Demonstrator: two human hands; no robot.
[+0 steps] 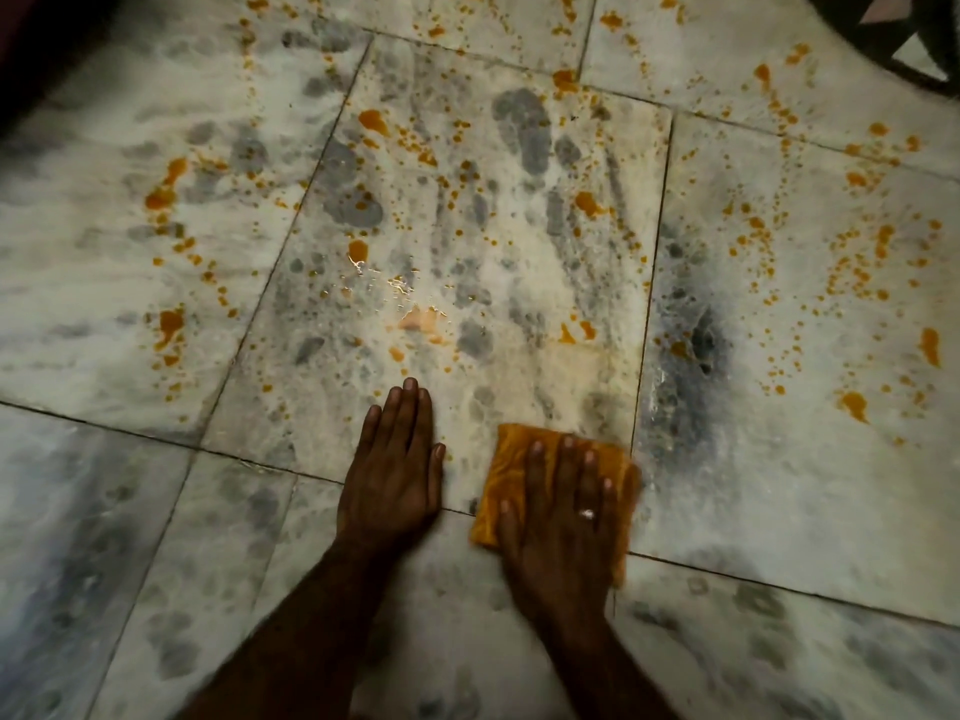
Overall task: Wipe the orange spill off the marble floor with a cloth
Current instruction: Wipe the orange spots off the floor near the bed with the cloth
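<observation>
An orange-yellow folded cloth (506, 475) lies flat on the white and grey marble floor (519, 387), near the bottom middle of the view. My right hand (563, 517) presses on it with straight, spread fingers; a ring shows on one finger. My left hand (395, 470) rests flat on the bare floor just left of the cloth, fingers together. The orange spill (374, 121) is scattered as drops and blotches over several tiles ahead, left and right of my hands. The tile strip right in front of my hands looks wet and free of orange drops.
Dark tile joints (649, 304) cross the floor. A dark metal grille or furniture frame (893, 39) stands at the top right corner. A dark object or shadow (31, 49) fills the top left corner.
</observation>
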